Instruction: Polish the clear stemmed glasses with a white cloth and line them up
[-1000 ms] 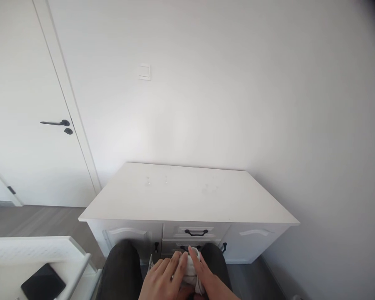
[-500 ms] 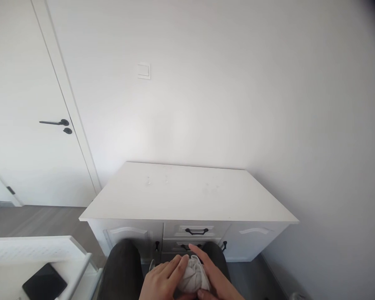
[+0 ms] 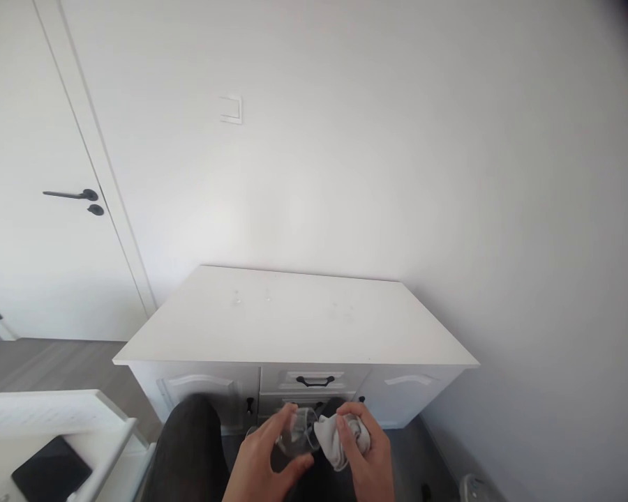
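Note:
My left hand [image 3: 272, 453] is closed around a clear glass [image 3: 302, 431], with the thumb below it and the fingers along its upper side. The glass lies tipped on its side, its mouth facing right. Bunched in my right hand [image 3: 365, 457] is a whitish cloth [image 3: 329, 440], just to the right of the glass. Both hands are low in the view, above my lap, in front of the white cabinet [image 3: 293, 335]. Part of the glass is hidden behind my left fingers.
Faint clear marks or drops dot the cabinet top. Its front has a black drawer handle [image 3: 315, 381]. At lower left, a flat black object [image 3: 52, 470] lies on a white piece of furniture [image 3: 109, 432]. A transparent object [image 3: 474, 489] stands at the bottom right. A door [image 3: 26, 265] is at left.
My hands have moved apart. The cloth, earlier bunched between both hands, is now in my right hand only, and the glass shows in my left. The view has shifted slightly right.

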The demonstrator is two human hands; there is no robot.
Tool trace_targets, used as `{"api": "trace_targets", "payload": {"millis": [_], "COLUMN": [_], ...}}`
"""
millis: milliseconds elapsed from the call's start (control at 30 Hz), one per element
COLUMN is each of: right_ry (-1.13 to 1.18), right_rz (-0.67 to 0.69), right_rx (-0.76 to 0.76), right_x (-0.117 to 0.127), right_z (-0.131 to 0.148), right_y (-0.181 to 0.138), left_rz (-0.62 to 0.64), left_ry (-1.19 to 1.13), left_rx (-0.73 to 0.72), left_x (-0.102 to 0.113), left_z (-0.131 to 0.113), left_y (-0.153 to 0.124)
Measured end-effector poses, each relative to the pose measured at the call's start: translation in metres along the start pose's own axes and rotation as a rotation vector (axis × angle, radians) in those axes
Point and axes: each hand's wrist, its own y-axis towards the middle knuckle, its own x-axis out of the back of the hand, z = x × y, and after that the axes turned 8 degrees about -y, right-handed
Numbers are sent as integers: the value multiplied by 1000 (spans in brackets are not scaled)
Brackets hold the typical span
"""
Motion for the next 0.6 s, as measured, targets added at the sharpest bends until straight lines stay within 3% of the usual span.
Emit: {"api": "trace_targets", "payload": {"millis": [67, 167, 333, 467, 600], "right_ry": [-135, -176, -166, -282, -405], "right_rz": [44, 159, 29, 16, -118], "right_rx": [89, 200, 119, 215, 153], "right_x": [-4, -19, -27, -20, -3], "right_z": [0, -5, -17, -24, -35], "right_y": [4, 4, -1, 8, 45], "left_rz": [-52, -40, 50, 179, 117], "left_ry": [-120, -272, -463, -435, -327], "left_rx": [114, 141, 103, 86, 69], "left_x": [-11, -29, -50, -60, -54], "left_z": [0, -2, -18, -28, -14], "left_y": [3, 9, 19, 23, 22]}}
